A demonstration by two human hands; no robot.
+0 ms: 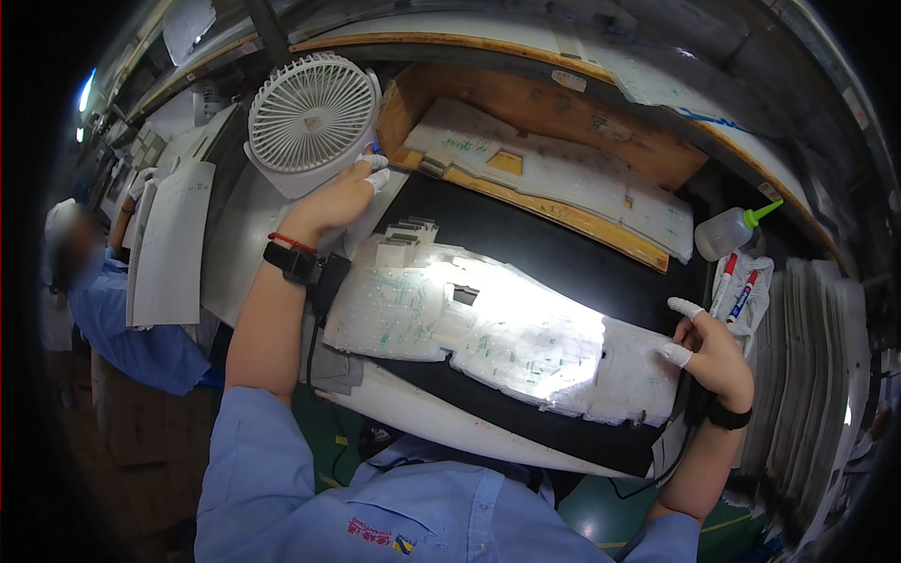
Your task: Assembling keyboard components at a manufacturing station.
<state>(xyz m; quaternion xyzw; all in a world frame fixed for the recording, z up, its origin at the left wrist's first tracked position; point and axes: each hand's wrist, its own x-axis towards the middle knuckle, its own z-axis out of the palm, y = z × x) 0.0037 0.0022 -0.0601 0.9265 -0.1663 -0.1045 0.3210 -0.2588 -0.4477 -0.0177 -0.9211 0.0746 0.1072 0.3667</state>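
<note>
Black matting covers the table (563, 253) where I work, and a translucent printed sheet (488, 338) lies flat across it between my hands. My right hand (718, 352) pinches the sheet's near edge with taped fingertips; my left hand (338, 202) rests loosely curled against a white fan (313, 117), gripping nothing. I judge the sheet laid out, handling barely begun.

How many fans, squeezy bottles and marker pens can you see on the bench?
White fan: 1
Squeeze bottle with green tip: 1
Marker pens, one red, one blue and red: 2
Total: 4
</note>
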